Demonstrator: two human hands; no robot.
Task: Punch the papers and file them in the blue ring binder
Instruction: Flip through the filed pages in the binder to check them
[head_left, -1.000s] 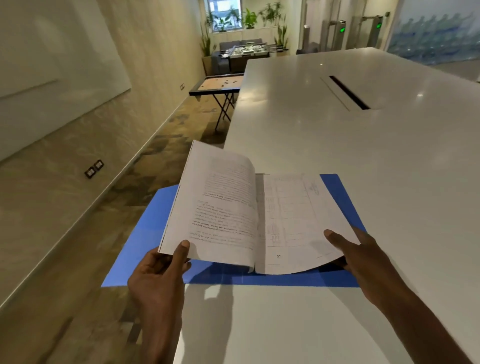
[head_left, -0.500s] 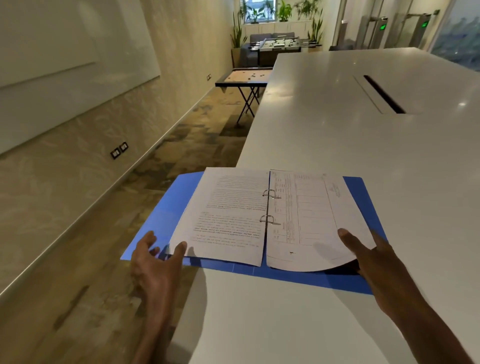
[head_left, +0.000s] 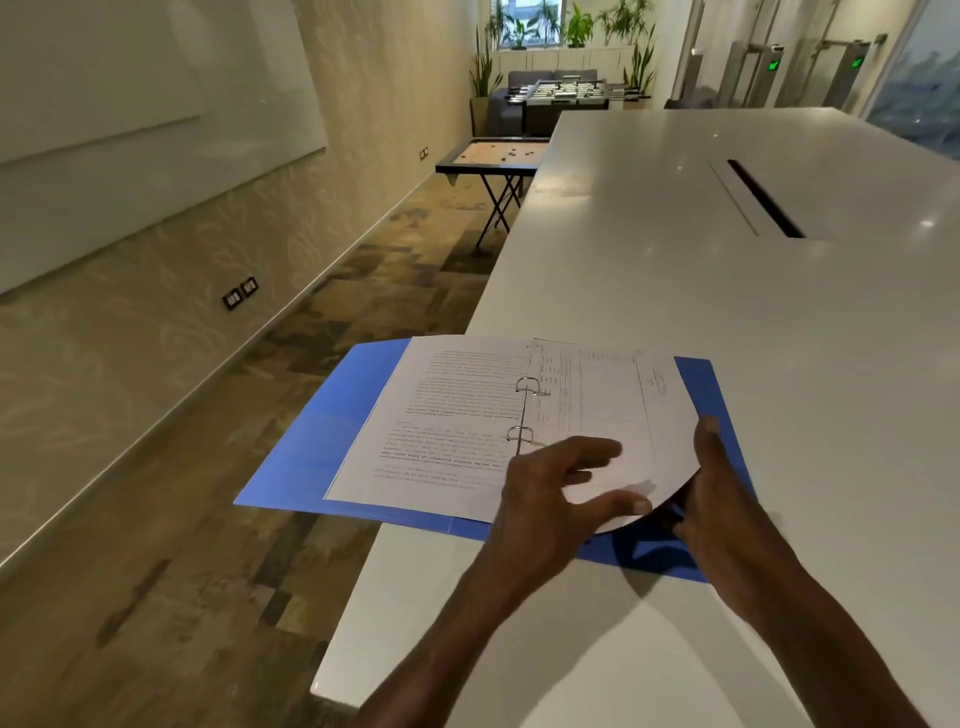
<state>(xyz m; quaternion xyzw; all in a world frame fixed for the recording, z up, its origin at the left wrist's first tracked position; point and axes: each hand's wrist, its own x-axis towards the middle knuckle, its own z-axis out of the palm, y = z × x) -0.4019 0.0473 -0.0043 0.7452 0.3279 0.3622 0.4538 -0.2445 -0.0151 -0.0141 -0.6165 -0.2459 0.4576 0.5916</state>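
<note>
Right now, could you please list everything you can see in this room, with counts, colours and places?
Open blue ring binder: one, blue, at the white table's near left corner, its left cover overhanging the edge.
Printed white papers: two stacks, white, on the binder's two metal rings.
Long white table: one, white, right half of view, dark slot in its top.
Small game board on black folding legs: one, tan, beyond the table.
Table football set: one, far end.
Potted plants: several, green, by the window.
Wall sockets: two, black, left wall.
Hands: left over the right stack; right at its lifted edge.
</note>
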